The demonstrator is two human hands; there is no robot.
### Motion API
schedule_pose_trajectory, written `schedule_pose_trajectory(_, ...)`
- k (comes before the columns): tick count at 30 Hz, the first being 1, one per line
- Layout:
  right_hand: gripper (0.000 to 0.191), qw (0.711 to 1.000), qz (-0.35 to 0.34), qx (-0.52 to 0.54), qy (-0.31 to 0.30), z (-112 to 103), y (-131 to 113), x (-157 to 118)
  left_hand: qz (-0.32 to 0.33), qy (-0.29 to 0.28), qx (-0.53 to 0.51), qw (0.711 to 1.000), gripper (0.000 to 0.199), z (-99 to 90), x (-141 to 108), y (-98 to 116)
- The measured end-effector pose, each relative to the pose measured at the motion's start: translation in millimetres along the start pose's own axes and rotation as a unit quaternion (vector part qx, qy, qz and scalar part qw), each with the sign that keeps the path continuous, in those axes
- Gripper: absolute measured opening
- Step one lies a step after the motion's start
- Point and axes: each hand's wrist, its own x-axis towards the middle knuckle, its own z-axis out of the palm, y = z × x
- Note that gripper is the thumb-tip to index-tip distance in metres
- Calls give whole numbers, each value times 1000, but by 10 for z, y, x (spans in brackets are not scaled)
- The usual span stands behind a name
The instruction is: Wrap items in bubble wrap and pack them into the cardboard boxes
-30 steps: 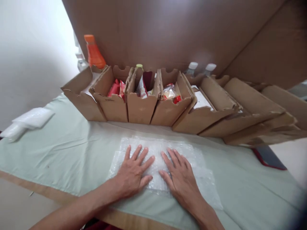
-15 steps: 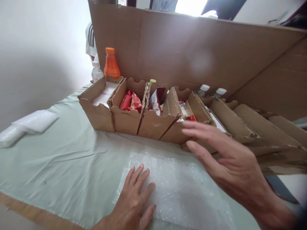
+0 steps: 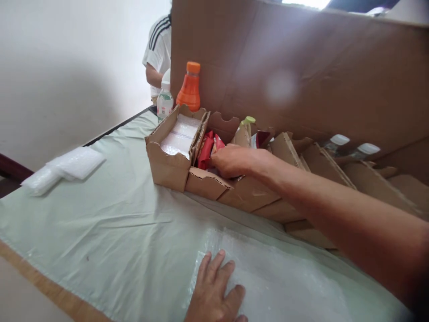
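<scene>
My left hand (image 3: 216, 290) lies spread on the left edge of a flat sheet of bubble wrap (image 3: 278, 273). My right hand (image 3: 231, 160) reaches into the second cardboard box (image 3: 209, 183) from the left. Its curled fingers close on a red packet (image 3: 205, 151), and the fingertips are partly hidden among the packets. To the left of that box stands another cardboard box (image 3: 167, 165) holding folded bubble-wrap pieces (image 3: 181, 134).
More cardboard boxes (image 3: 323, 167) run off to the right before a tall cardboard panel (image 3: 268, 67). Behind the row stand an orange bottle (image 3: 189, 91) and a clear bottle (image 3: 165, 103). Wrapped packs (image 3: 78, 163) lie at the left. A person in a white shirt (image 3: 159, 49) is beyond the panel.
My right hand has moved left and forward, from above the bubble wrap into the box of red packets. My left hand stays on the bubble wrap. The view has shifted left.
</scene>
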Motion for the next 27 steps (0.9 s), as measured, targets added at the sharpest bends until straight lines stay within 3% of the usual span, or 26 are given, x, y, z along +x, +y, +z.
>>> schedule_pose_trajectory(3, 21, 995, -30, -11, -90, 2, 7, -3, -10, 36, -16, 999, 25, 64, -20, 6)
schedule_pose_trajectory(5, 19, 998, -29, -4, -60, -71, 43, -74, -18, 35, -26, 999, 26, 85, -13, 43)
schedule_pose_trajectory(8, 16, 991, 25, 80, 103, -235, 107, -379, -53, 30, -48, 997, 25, 67, 37, 114)
schedule_pose_trajectory(11, 15, 919, 70, 200, 332, -300, 112, -923, -90, 84, -109, 986, 22, -21, 104, 144)
schedule_pose_trajectory(13, 14, 871, 71, 222, 433, -188, 43, -1330, -100, 100, -182, 973, 27, -138, 147, 128)
schedule_pose_trajectory(15, 9, 844, 54, 225, 484, 66, -86, -1695, -127, 71, -280, 949, 28, -302, 196, 104)
schedule_pose_trajectory(17, 6, 832, 29, 238, 500, 423, -260, -1982, -201, 10, -394, 897, 27, -480, 260, 107)
schedule_pose_trajectory(18, 10, 825, 22, 254, 504, 623, -359, -2097, -251, -21, -455, 854, 30, -560, 299, 127)
schedule_pose_trajectory(20, 18, 810, 27, 288, 511, 1026, -569, -2277, -340, -47, -572, 745, 42, -672, 386, 205)
schedule_pose_trajectory(23, 26, 804, 34, 303, 510, 1575, -884, -2469, -429, -9, -684, 590, 55, -701, 508, 373)
schedule_pose_trajectory(25, 29, 810, 23, 307, 500, 1881, -1067, -2567, -482, 24, -697, 531, 57, -648, 557, 476)
schedule_pose_trajectory(27, 33, 812, 29, 314, 491, 2133, -1211, -2656, -522, 46, -675, 519, 53, -566, 566, 559)
